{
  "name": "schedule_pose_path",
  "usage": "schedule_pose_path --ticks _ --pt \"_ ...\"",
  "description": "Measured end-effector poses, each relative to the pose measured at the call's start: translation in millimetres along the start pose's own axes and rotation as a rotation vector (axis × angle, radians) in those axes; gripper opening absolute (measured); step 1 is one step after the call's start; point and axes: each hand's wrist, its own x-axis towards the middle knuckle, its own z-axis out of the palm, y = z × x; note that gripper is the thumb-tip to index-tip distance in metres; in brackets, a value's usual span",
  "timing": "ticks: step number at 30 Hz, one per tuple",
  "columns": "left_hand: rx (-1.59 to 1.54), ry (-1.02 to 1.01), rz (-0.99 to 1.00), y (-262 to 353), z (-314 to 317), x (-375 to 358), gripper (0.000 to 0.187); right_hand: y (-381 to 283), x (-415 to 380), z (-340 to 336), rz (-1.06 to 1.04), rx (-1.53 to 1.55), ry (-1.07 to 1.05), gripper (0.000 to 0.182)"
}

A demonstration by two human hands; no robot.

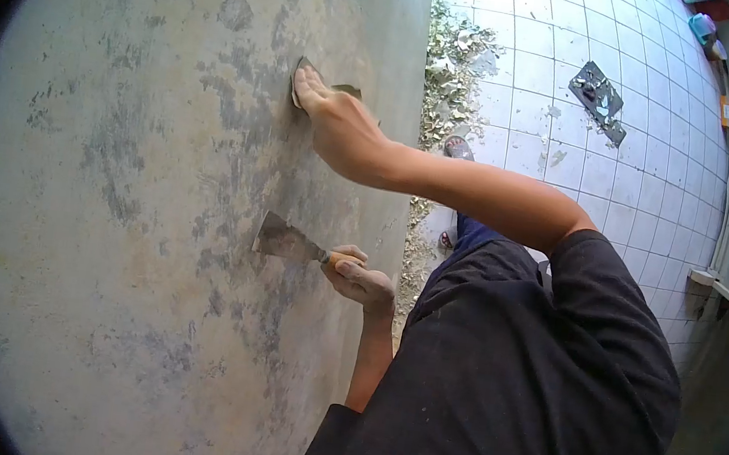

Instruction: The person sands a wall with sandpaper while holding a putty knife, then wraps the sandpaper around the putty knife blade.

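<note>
Because our left hand (363, 283) is wrapped round the wooden handle of a scraper (286, 241), the broad blade points forward, clear of our fingers. To its right, our right hand (340, 130) lies flat and pins a thin sheet (347, 90) to the mottled wall (77, 222), probably so the palm spreads the pressure; with much of it covered, we cannot say whether it is sandpaper or something stiffer. Pale flakes (446, 84) lie along the wall's foot, where anything falling from it would land. Farther out on the tiled floor (535, 76), a dark board (589, 84) sits clear of our feet, flakes scattered over it.
</note>
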Motion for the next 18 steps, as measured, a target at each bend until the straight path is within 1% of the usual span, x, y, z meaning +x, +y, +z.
schedule_pose_path --ticks 1,2,3,4,5,6,7,8,9,11,12,13,15,16,17,18 --pt "0.002 -0.013 -0.059 3.4 1.3 -0.3 0.039 8.9 1.2 5.1 -0.002 0.007 -0.007 0.037" --pt "0.006 -0.029 -0.117 5.3 -0.4 -1.7 0.039 28.1 5.9 12.7 0.225 0.093 -0.259 0.039" --pt "0.01 -0.025 -0.119 4.9 -3.0 -3.8 0.039 46.6 11.2 18.8 0.452 0.177 -0.509 0.04" --pt "0.038 -0.034 -0.068 3.5 -1.8 -5.0 0.039 58.4 27.4 16.2 0.468 0.234 -0.382 0.042" --pt "0.064 -0.042 -0.016 2.8 0.3 -4.3 0.039 54.4 29.1 13.1 0.457 0.235 -0.381 0.042" --pt "0.059 -0.038 -0.009 5.4 2.5 -3.1 0.039 42.8 29.8 6.9 0.452 0.231 -0.47 0.041" --pt "0.042 -0.041 -0.062 10.5 3.0 -4.9 0.039 29.8 27.0 1.5 0.452 0.225 -0.563 0.04" --pt "0.028 -0.044 -0.119 14.4 3.6 -5.8 0.039 15.0 -0.2 21.3 0.07 0.063 -0.061 0.037" --pt "0.026 -0.038 -0.12 15.2 6.8 -3.4 0.039 20.2 1.3 21.7 0.065 0.065 -0.063 0.037" --pt "0.056 -0.063 -0.055 18.4 4.2 -4.0 0.037 40.1 3.8 22.3 0.233 0.113 -0.313 0.031" --pt "0.059 -0.064 -0.053 18.8 1.0 -5.0 0.037 72.5 15.3 37.0 0.506 0.176 -0.468 0.027" --pt "0.08 -0.067 -0.015 19.1 0.7 -4.5 0.036 70.7 22.9 30.1 0.498 0.177 -0.463 0.027" --pt "0.094 -0.072 0.037 18.8 3.3 -2.6 0.036 67.4 38.7 14.7 0.57 0.168 -0.584 0.024" --pt "0.055 -0.045 -0.009 16.6 5.8 -5.3 0.036 47.9 25.3 15.9 0.406 -0.007 -0.671 0.023" --pt "0.028 -0.025 -0.064 15.0 2.9 -10.3 0.036 10.0 12.6 -2.9 -0.089 -0.585 -0.42 0.02" --pt "0.028 -0.026 -0.065 11.2 4.8 -10.0 0.036 5.4 6.0 1.5 -0.113 -0.352 -0.21 0.024"
